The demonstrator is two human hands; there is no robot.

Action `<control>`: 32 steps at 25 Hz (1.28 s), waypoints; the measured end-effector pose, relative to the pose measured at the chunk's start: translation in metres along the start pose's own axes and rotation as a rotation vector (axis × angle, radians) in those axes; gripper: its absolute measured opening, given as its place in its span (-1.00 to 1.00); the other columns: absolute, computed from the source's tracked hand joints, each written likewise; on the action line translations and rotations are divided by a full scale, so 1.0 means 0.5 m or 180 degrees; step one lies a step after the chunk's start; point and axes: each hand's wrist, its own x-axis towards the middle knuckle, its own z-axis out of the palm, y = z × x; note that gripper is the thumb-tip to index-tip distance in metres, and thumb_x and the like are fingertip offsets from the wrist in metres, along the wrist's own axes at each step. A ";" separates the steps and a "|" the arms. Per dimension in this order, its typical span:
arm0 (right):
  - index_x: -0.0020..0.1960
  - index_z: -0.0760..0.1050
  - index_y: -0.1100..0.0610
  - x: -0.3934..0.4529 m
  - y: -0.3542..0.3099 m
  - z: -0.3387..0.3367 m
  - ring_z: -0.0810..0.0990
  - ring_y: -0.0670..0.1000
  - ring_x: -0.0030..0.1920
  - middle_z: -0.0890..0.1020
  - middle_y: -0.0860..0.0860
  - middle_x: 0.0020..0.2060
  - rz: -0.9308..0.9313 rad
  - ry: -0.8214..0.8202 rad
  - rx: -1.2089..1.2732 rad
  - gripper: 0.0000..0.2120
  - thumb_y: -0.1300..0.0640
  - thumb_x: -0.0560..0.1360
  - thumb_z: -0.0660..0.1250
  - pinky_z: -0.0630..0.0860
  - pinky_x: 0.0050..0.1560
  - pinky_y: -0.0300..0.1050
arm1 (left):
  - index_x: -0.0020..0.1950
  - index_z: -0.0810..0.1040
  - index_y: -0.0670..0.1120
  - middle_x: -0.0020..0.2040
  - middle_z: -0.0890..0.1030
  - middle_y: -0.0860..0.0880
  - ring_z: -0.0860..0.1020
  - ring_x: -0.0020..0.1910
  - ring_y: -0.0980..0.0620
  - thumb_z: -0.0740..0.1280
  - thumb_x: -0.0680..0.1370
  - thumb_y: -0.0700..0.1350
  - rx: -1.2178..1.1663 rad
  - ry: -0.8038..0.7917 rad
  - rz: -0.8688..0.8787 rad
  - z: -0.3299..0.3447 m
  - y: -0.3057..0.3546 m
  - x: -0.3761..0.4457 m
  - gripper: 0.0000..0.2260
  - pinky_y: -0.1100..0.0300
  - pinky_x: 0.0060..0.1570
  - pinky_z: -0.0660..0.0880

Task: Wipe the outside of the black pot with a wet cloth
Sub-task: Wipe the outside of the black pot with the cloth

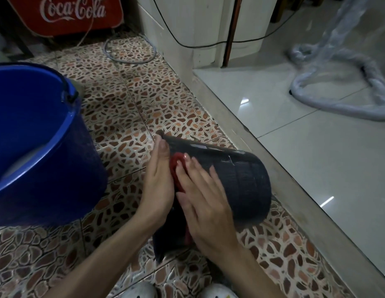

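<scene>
The black pot (236,179) lies tipped on its side on the pebble floor (127,117), near the grey step (279,168). The left hand (159,183) holds its rim, fingers curled. The right hand (206,203) presses a red cloth (176,166) flat on it, fingers straight. A blue bucket (43,143) stands at the floor's left edge.

1. Dim overall, darkest at the top left corner.
2. Bright glints on the glossy pale floor tiles (316,147) at right.
3. Motion-blurred around the right hand (205,203).
4. Wide-angle bending along the edges.
</scene>
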 end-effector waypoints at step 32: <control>0.50 0.24 -0.16 0.038 0.178 -0.024 0.13 -0.01 0.55 0.20 -0.04 0.55 0.1409 -0.0080 -0.0747 -0.55 -0.16 0.66 -0.12 -0.02 0.54 0.22 | 0.60 0.01 0.26 0.62 0.06 0.23 0.10 0.58 0.14 -0.03 0.69 0.17 0.0177 -0.0123 -0.0141 -0.016 -0.039 -0.008 -0.55 -0.09 0.54 0.15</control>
